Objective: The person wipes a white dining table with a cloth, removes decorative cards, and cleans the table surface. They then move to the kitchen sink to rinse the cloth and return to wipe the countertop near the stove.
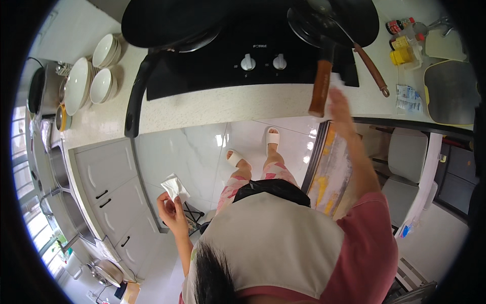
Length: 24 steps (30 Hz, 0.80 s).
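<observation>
My left hand (173, 212) pinches a folded white tissue (175, 187) between thumb and fingers, out over the floor. At the front right of the black gas hob (212, 72), my right hand (340, 108) is blurred, with a white tissue or cloth (336, 80) under its fingertips. Just left of that hand is the brown handle (321, 85) of a dark pan, pointing toward me. A metal utensil with a brown wooden handle (372, 70) lies across the pan at the right. On the left of the hob, a black wok (171, 22) has its black handle (136, 98) over the counter edge.
White bowls (101, 86) and plates (78, 85) stand on the left counter (87, 125). Sauce bottles (398, 26), a yellow-lidded container (401, 56), a printed packet (408, 98) and a cutting board (450, 93) are at the right. Grey chairs (406, 152) stand beyond the counter.
</observation>
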### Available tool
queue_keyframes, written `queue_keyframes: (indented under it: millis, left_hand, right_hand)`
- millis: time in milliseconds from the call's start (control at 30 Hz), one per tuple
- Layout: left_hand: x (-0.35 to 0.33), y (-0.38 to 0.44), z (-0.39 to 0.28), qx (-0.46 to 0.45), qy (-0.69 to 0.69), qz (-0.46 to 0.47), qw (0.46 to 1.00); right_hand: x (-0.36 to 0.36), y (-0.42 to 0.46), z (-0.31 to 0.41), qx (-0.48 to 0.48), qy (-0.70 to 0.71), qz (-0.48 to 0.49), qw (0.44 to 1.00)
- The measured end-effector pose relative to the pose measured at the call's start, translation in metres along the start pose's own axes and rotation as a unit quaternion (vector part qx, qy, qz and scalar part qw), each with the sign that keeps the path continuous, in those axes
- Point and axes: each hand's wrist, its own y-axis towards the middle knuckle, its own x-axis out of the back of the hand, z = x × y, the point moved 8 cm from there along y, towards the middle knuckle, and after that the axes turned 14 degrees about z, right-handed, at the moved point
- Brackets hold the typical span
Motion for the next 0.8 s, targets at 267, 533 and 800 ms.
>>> queue_keyframes:
  millis: [267, 533, 800]
  left_hand:
    - [-0.062, -0.015, -0.049, -0.021, 0.036, 0.009, 0.999]
    - [-0.140, -0.022, -0.085, -0.047, 0.029, -0.007, 0.998]
    - [-0.168, -0.028, -0.094, -0.019, 0.055, -0.007, 0.998]
  right_hand:
    - [0.171, -0.017, -0.165, -0.132, 0.168, -0.330, 0.919]
    - [-0.046, 0.116, 0.045, -0.035, -0.455, 0.006, 0.890]
    - [0.068, 0.082, 0.012, 0.084, -0.169, 0.016, 0.982]
